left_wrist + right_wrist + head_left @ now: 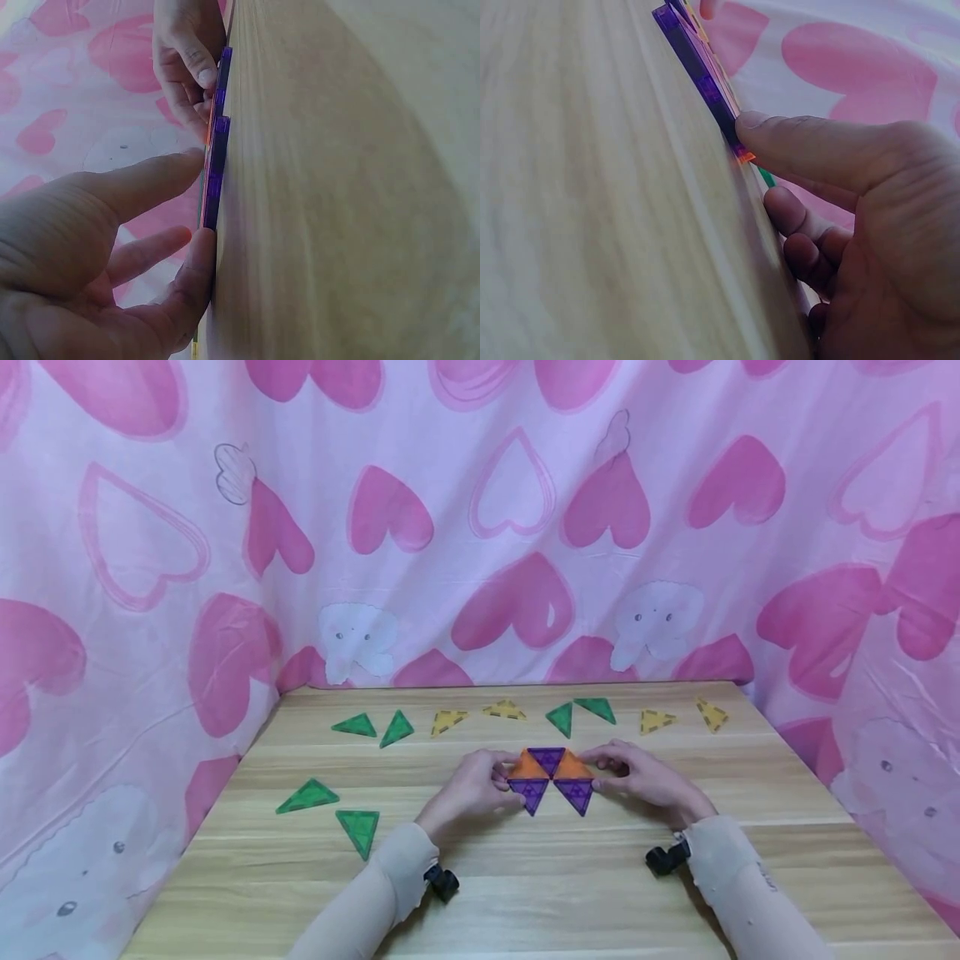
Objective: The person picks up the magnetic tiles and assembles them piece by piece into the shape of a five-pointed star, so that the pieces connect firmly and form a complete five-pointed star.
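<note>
Three purple triangle tiles and two orange ones lie point to point in a fan at the table's middle. The purple centre tile (546,759) sits between the left orange tile (528,767) and the right orange tile (573,767). Below them are the left purple tile (529,793) and the right purple tile (576,793), a gap between them. My left hand (480,783) holds the left purple tile between thumb and fingers, a fingertip also at the left orange tile. On the other side, my right hand (637,774) holds the right orange tile's outer edge, its thumb (780,139) at the corner.
On the wooden table (555,893), green triangles (356,725) and yellow triangles (448,721) lie in pairs along the back. Two more green triangles (357,831) lie front left. A pink heart-patterned curtain (517,602) surrounds the table's back and sides.
</note>
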`<state>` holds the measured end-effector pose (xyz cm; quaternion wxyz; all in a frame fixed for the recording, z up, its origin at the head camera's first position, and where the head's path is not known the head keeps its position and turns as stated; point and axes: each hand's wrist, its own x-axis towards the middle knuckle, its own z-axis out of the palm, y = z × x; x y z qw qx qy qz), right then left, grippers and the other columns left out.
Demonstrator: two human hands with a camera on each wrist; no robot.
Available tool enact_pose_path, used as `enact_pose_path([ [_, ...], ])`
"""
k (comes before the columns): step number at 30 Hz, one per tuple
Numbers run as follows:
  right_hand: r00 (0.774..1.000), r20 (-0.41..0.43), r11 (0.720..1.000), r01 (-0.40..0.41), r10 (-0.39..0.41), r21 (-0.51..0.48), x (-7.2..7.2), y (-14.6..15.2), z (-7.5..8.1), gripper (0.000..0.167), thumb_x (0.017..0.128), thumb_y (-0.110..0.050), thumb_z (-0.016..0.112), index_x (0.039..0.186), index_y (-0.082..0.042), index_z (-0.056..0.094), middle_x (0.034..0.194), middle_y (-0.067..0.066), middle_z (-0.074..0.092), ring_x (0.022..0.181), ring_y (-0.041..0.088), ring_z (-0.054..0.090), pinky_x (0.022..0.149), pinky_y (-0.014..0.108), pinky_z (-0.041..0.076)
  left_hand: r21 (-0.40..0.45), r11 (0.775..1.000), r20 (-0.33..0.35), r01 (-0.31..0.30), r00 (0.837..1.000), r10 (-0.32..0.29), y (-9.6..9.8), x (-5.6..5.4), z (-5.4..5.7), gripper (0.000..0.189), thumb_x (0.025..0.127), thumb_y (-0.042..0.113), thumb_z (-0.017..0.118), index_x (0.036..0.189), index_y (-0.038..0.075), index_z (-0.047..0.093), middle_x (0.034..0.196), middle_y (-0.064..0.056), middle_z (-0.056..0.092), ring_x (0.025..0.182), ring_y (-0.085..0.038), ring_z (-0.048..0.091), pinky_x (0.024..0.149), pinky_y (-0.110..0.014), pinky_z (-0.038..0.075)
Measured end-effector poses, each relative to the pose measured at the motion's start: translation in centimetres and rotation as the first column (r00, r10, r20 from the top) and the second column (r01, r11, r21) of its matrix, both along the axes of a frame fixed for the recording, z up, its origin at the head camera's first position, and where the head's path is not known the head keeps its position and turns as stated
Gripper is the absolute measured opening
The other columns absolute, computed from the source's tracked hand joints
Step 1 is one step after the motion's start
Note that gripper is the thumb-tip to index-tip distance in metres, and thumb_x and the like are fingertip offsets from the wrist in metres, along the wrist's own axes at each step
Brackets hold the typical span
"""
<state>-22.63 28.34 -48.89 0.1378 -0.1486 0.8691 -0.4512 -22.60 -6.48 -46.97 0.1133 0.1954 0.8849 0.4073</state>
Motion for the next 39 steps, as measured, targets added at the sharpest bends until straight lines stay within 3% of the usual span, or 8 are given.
enact_pose_path([
  [8, 1.0, -0.029, 1.0, 0.002, -0.001, 0.025, -0.1, 0.2, -0.2, 0.046, 0.101, -0.035, 0.083, 0.146, -0.032, 0.073, 0.142, 0.002, 0.062, 0.135, 0.028, 0.054, 0.116, 0.054, 0.041, 0.003, 1.0, -0.051, 0.018, 0.999, -0.018, -0.1, -0.1, -0.3, 0.036, 0.099, 0.016, 0.086, 0.134, 0.009, 0.08, 0.116, -0.005, 0.078, 0.099, -0.015, 0.069, 0.092, -0.036, 0.061],
  [15, 0.986, -0.11, 0.992, 0.118, -0.122, -0.047, -1.2, 2.1, -0.5, 0.049, 0.103, -0.023, 0.082, 0.148, -0.013, 0.068, 0.126, 0.011, 0.072, 0.116, 0.028, 0.065, 0.097, 0.026, 0.055, 0.014, 1.0, -0.03, -0.007, 1.0, 0.007, -0.6, -0.3, -0.5, 0.033, 0.099, 0.016, 0.086, 0.131, 0.011, 0.081, 0.115, -0.003, 0.078, 0.099, -0.014, 0.069, 0.092, -0.036, 0.061],
  [23, 0.927, -0.228, 0.955, 0.288, -0.296, -0.072, -0.5, 7.9, -1.5, 0.053, 0.108, -0.023, 0.077, 0.155, -0.004, 0.061, 0.131, 0.019, 0.07, 0.111, 0.017, 0.065, 0.09, 0.016, 0.053, 0.017, 1.0, -0.041, 0.01, 0.999, -0.009, -0.4, -0.4, -0.7, 0.033, 0.098, 0.016, 0.087, 0.131, 0.011, 0.08, 0.11, -0.001, 0.076, 0.097, -0.013, 0.068, 0.09, -0.034, 0.061],
  [26, 0.89, -0.292, 0.937, 0.336, -0.35, -0.101, 0.1, 10.3, -2.3, 0.055, 0.11, -0.021, 0.074, 0.157, 0.001, 0.057, 0.132, 0.022, 0.07, 0.109, 0.007, 0.065, 0.09, 0.01, 0.051, 0.011, 1.0, -0.039, 0.013, 0.999, -0.013, -0.4, -0.4, -0.8, 0.033, 0.099, 0.017, 0.087, 0.131, 0.012, 0.08, 0.11, 0.0, 0.075, 0.096, -0.013, 0.067, 0.09, -0.034, 0.06],
  [29, 0.847, -0.334, 0.91, 0.386, -0.414, -0.152, 0.5, 12.7, -2.8, 0.059, 0.111, -0.018, 0.071, 0.159, 0.008, 0.05, 0.13, 0.014, 0.071, 0.108, -0.002, 0.063, 0.091, 0.006, 0.049, 0.0, 1.0, -0.039, 0.005, 0.999, -0.005, -0.4, -0.3, -0.8, 0.032, 0.099, 0.018, 0.086, 0.131, 0.014, 0.08, 0.11, 0.0, 0.075, 0.096, -0.013, 0.066, 0.09, -0.035, 0.059],
  [32, 0.812, -0.322, 0.874, 0.448, -0.487, -0.189, 0.5, 14.5, -3.0, 0.066, 0.112, -0.021, 0.07, 0.163, 0.011, 0.042, 0.129, -0.001, 0.068, 0.107, -0.008, 0.06, 0.091, 0.004, 0.048, -0.009, 1.0, -0.05, 0.003, 0.999, -0.004, -0.4, -0.3, -0.7, 0.032, 0.1, 0.018, 0.086, 0.13, 0.013, 0.08, 0.11, -0.001, 0.074, 0.096, -0.013, 0.066, 0.09, -0.035, 0.059],
  [34, 0.803, -0.297, 0.856, 0.474, -0.516, -0.205, 0.4, 15.5, -3.0, 0.072, 0.113, -0.026, 0.07, 0.165, 0.011, 0.037, 0.134, -0.005, 0.063, 0.109, -0.011, 0.057, 0.091, 0.003, 0.047, -0.011, 1.0, -0.055, 0.004, 0.998, -0.005, -0.4, -0.3, -0.7, 0.032, 0.1, 0.018, 0.086, 0.131, 0.013, 0.08, 0.11, -0.001, 0.074, 0.096, -0.013, 0.066, 0.09, -0.035, 0.059],
  [39, 0.783, -0.275, 0.83, 0.533, -0.558, -0.167, -0.3, 17.0, -2.8, 0.076, 0.111, -0.035, 0.072, 0.169, 0.002, 0.037, 0.147, 0.016, 0.059, 0.111, -0.018, 0.052, 0.089, 0.002, 0.045, 0.0, 1.0, -0.045, 0.005, 0.999, -0.005, -0.1, -0.3, -0.7, 0.032, 0.1, 0.019, 0.085, 0.131, 0.013, 0.08, 0.111, -0.001, 0.074, 0.096, -0.013, 0.066, 0.09, -0.036, 0.059],
])
